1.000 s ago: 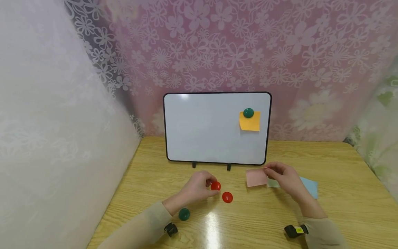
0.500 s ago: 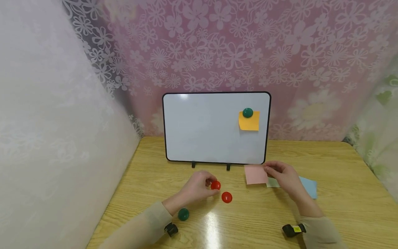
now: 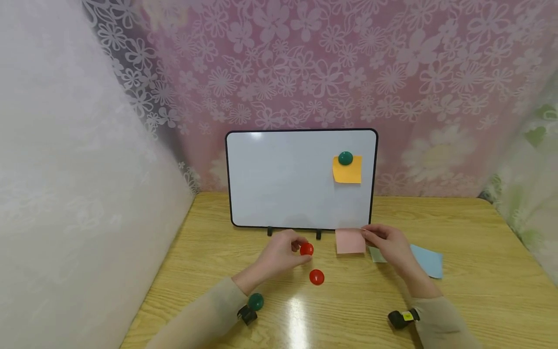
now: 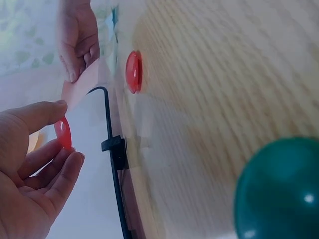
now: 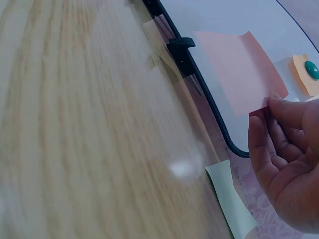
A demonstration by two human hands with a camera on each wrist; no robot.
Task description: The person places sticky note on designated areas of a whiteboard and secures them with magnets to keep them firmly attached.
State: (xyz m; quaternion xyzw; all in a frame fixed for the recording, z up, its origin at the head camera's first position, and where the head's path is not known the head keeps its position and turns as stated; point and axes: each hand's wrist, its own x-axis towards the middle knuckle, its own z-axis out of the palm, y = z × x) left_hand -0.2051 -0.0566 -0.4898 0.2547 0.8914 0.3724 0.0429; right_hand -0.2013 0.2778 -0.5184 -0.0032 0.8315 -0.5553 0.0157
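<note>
My left hand (image 3: 283, 252) pinches a round red magnet (image 3: 307, 249) between thumb and fingers, over the table in front of the whiteboard (image 3: 296, 179). In the left wrist view this red magnet (image 4: 63, 132) is seen edge-on at the fingertips. With thumb and fingertips my right hand (image 3: 390, 245) holds a pink sticky note (image 3: 350, 241) by its right edge, near the board's lower right corner. The right wrist view shows the note (image 5: 244, 69) slightly bent, overlapping the board. A second red magnet (image 3: 317, 277) lies on the table below the left hand.
An orange note (image 3: 347, 170) hangs on the board under a green magnet (image 3: 346, 158). Another green magnet (image 3: 256, 301) lies beside the left sleeve. Pale green (image 3: 377, 254) and blue (image 3: 427, 261) notes lie by the right hand. Black feet (image 3: 318, 234) support the board.
The pink note has risen and moved left with my right hand, toward the board. My left hand has shifted slightly forward and right with its red magnet.
</note>
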